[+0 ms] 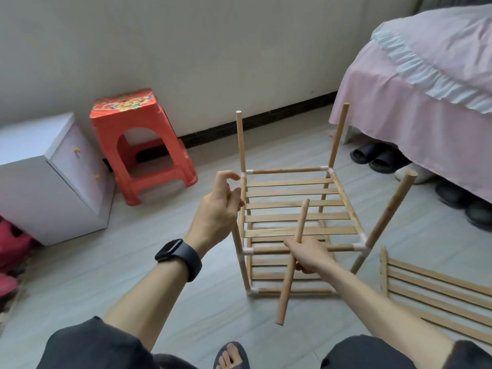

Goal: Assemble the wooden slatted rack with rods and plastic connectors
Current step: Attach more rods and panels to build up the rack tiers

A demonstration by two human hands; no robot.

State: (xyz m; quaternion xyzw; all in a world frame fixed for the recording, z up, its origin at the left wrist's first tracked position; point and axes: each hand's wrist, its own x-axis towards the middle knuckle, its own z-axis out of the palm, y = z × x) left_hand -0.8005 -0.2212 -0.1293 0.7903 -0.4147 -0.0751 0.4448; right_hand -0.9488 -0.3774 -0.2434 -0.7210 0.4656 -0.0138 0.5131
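Note:
A part-built wooden rack (292,209) stands on the floor with two slatted shelves joined by rods and white plastic connectors (359,246). Three rods stick up from its upper corners; the near left connector (248,251) carries none. My left hand (221,206) hovers at the rack's left side rail with fingers loosely curled, holding nothing. My right hand (308,255) grips a loose wooden rod (292,262) near its middle, tilted, in front of the rack's near edge.
A spare slatted panel (436,296) lies on the floor at the right. A red plastic stool (141,145) and a white cabinet (50,182) stand at the left by the wall. A pink-covered bed (426,102) with shoes beneath is at the right.

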